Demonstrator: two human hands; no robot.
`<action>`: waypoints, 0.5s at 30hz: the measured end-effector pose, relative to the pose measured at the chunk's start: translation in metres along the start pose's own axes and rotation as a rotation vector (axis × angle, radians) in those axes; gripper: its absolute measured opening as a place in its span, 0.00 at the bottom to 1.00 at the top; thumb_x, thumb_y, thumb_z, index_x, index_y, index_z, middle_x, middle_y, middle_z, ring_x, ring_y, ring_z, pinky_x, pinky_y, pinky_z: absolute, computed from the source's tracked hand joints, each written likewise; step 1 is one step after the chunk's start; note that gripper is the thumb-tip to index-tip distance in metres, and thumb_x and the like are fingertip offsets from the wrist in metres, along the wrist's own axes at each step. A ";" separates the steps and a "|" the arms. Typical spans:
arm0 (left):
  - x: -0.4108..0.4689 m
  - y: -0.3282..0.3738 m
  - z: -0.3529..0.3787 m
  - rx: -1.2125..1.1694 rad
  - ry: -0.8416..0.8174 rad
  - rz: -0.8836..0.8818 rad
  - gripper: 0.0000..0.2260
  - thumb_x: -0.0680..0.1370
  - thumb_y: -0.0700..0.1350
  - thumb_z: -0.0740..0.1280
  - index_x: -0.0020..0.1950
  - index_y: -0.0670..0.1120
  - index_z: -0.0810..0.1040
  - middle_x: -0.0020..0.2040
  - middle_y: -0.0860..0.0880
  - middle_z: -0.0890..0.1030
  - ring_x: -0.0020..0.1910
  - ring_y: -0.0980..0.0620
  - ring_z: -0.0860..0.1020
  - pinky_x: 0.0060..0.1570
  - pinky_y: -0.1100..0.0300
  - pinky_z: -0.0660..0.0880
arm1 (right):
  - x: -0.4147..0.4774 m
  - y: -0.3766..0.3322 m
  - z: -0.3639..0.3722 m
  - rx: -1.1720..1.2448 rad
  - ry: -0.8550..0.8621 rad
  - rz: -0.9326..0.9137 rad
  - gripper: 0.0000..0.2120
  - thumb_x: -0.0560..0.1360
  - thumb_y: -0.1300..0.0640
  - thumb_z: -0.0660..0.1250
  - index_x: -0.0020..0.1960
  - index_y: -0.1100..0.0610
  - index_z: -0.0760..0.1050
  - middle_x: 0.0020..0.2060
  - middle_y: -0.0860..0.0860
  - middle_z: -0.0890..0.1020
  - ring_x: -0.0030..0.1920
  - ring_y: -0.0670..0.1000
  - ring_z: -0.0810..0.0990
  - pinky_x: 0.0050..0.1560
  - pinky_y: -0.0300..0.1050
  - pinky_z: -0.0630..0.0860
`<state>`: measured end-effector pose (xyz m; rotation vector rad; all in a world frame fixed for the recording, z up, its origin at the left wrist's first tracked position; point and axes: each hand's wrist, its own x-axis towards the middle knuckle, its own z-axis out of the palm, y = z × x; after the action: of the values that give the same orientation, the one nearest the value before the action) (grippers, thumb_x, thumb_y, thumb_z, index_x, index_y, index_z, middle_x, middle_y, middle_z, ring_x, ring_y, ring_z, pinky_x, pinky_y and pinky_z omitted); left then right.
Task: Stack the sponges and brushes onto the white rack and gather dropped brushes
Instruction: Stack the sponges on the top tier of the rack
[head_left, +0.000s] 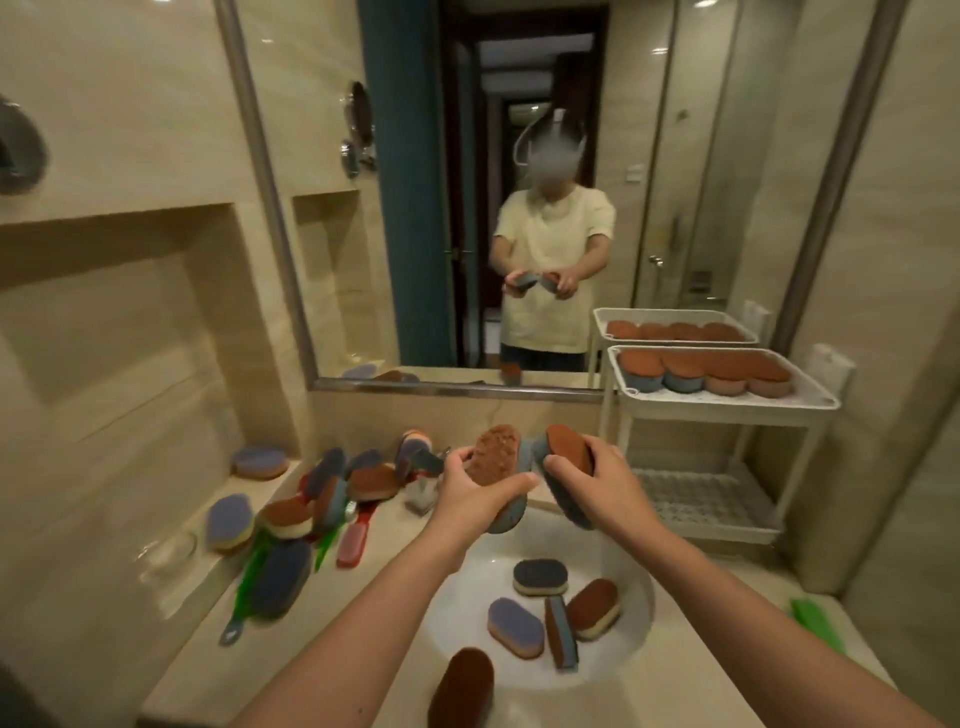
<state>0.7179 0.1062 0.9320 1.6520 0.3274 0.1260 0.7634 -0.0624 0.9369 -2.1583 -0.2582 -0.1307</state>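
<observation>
Hidden: the left palm covers the middle of the left-hand sponge (493, 454). The right hand's knuckles cover the lower half of the right-hand sponge (566, 449).
Hard to make out: the pile (332, 488) on the counter's left side is blurred. Oval sponges lie over brush handles, so the number of brushes cannot be told. A grey metal fitting behind the left hand is too hidden to identify.
Cut off: a brown sponge (462, 688) on the near counter edge runs out of the bottom of the frame. A green brush (815, 623) at far right is smeared and only partly seen.
Left hand (470, 501): clasps its sponge above the sink (467, 587). The thumb lies across the near edge, the fingers wrap the far side, and the rough brown face is tilted towards the camera.
Right hand (605, 486): grips its sponge from the right, with the fingertips curled over the brown face and the blue-grey layer below them.
Between the hands: the two held sponges stand on edge, just beside each other, possibly touching.
White rack (810, 402): stands at the right against the mirror (415, 156). A row of sponges (706, 371) lies brown side up on its top tier.
Basin: four loose sponges (540, 577) lie below the hands, one of them on edge.
Counter, left: a red brush (356, 540) and a green-handled brush (249, 587) lie among the sponges.
</observation>
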 end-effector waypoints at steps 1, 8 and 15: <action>0.011 0.004 0.006 0.036 -0.038 0.021 0.41 0.61 0.58 0.79 0.67 0.56 0.60 0.65 0.50 0.70 0.58 0.52 0.74 0.52 0.58 0.77 | 0.006 0.002 -0.006 0.009 0.030 0.016 0.30 0.67 0.32 0.62 0.62 0.47 0.70 0.54 0.48 0.71 0.49 0.47 0.75 0.50 0.47 0.74; 0.069 0.031 0.046 0.112 -0.263 0.136 0.37 0.63 0.56 0.79 0.65 0.57 0.63 0.67 0.48 0.68 0.61 0.48 0.73 0.58 0.50 0.78 | 0.032 0.016 -0.043 0.013 0.234 0.116 0.23 0.67 0.34 0.64 0.57 0.44 0.70 0.53 0.48 0.71 0.46 0.43 0.75 0.48 0.47 0.75; 0.097 0.050 0.095 0.060 -0.377 0.213 0.34 0.64 0.53 0.79 0.66 0.52 0.69 0.63 0.48 0.74 0.57 0.51 0.76 0.52 0.55 0.79 | 0.044 0.031 -0.084 -0.043 0.354 0.184 0.31 0.67 0.34 0.64 0.66 0.48 0.71 0.56 0.48 0.68 0.50 0.47 0.73 0.50 0.46 0.70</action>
<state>0.8432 0.0392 0.9598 1.7264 -0.1324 -0.0375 0.8139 -0.1432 0.9679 -2.1441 0.1482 -0.4101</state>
